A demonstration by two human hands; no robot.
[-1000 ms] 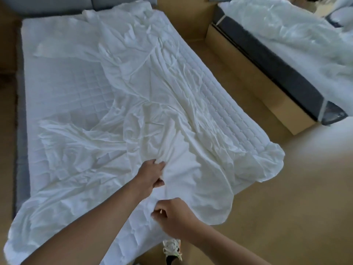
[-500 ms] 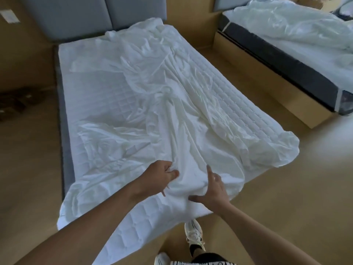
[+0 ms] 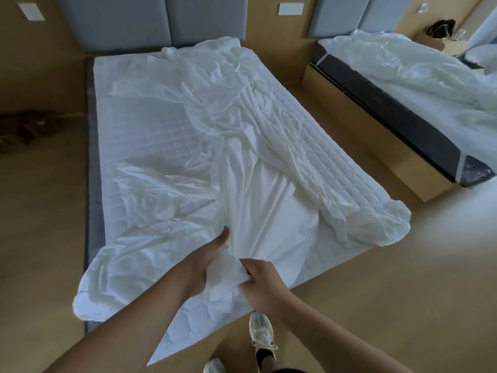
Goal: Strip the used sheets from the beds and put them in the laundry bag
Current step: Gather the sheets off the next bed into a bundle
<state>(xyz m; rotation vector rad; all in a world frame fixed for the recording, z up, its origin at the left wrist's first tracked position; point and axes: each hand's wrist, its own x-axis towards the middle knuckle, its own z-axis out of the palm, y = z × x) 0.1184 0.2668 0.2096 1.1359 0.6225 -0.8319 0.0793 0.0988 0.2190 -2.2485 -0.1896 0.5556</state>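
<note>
White cotton-like fabric is bunched between our two hands at the foot of the near bed. Our left hand (image 3: 208,261) grips a gathered fold of the sheet (image 3: 242,162), thumb extended forward along the cloth. Our right hand (image 3: 259,282) clenches the same bunch from the other side, fingers curled into the fabric, the two hands just beside each other.

From the grip, the sheet fans out in taut creases toward the head of the bed. It lies crumpled across the quilted mattress pad (image 3: 150,130), which is exposed on the left. One sheet corner hangs over the right foot corner of the mattress.

Below our hands, a white sneaker (image 3: 261,329) stands on the tan floor (image 3: 376,278). To the right, well apart, a second bed (image 3: 390,103) carries rumpled white bedding. Grey headboard panels (image 3: 150,20) stand behind the near bed.
</note>
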